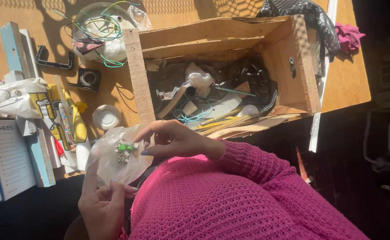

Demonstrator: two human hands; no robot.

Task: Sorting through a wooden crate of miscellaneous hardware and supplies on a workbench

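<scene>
My left hand sits at the lower left and grips the bottom of a small clear plastic bag. Inside the bag lie several small metal screws and a green part. My right hand, coming out of a pink knitted sleeve, pinches the bag's upper right edge with its fingertips. The bag hangs between both hands, just in front of a wooden crate.
The crate holds wire, paper scraps, wood strips and small parts. Left of it are a white round lid, a black square part, a bundle of green and yellow wires, printed bags and a booklet. Black and pink cloths lie at the back right.
</scene>
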